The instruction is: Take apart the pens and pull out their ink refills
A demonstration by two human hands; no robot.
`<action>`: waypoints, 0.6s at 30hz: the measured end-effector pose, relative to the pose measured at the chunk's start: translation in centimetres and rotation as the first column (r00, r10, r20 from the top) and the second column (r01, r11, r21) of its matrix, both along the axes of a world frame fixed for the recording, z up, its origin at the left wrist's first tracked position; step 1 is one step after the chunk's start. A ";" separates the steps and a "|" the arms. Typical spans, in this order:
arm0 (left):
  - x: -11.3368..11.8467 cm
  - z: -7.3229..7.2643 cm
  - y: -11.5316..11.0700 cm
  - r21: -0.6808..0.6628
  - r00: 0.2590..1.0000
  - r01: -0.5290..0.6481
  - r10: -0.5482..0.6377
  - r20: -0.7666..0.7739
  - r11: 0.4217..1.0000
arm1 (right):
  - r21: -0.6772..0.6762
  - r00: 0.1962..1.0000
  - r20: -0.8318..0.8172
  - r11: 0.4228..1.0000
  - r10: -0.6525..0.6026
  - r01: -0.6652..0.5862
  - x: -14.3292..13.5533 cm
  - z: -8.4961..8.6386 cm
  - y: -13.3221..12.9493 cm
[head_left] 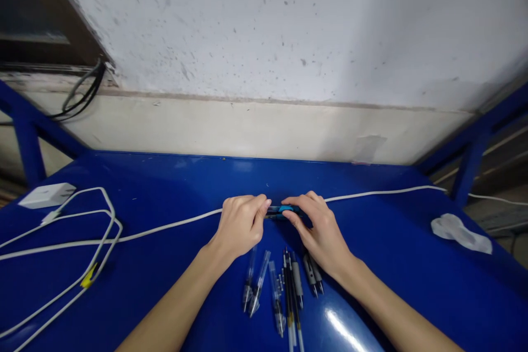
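Grip: left hand [243, 224] and right hand [320, 224] both closed on blue-trimmed pen [285, 209], between them, over table [165, 275]. Risk: uneven pull could slip fingers, jerk hand into loose refills [291, 292].

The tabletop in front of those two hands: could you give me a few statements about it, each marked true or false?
1. The left hand and the right hand hold pen parts, one bright blue. True.
2. The white box lies at the picture's right. False: it lies at the left.
3. A white cable shows on both sides of the hands. True.
4. Three loose clear barrels lie beyond the hands. False: they lie on the near side.
5. A yellow tag is at the left. True.
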State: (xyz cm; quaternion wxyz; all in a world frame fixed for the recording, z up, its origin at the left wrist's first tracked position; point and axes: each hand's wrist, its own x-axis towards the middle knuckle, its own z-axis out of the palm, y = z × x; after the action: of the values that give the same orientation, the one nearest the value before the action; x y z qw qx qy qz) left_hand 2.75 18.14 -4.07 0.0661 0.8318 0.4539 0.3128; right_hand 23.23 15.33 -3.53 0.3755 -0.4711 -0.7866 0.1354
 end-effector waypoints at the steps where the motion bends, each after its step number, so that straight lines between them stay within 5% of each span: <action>1: 0.0 0.0 0.0 -0.003 1.000 0.001 -0.001 -0.001 1.000 | -0.021 1.000 -0.001 1.000 -0.009 0.009 0.0 0.1 0.0; 18: 0.0 0.1 0.1 -0.009 1.000 0.012 -0.012 -0.013 1.000 | -0.056 0.998 0.027 0.997 0.060 -0.058 -0.3 0.4 -0.1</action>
State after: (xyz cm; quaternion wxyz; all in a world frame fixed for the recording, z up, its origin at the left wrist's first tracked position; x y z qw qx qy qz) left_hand 2.71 18.25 -3.99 0.0688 0.8363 0.4506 0.3047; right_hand 22.96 15.22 -3.18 0.3468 -0.4598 -0.8015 0.1611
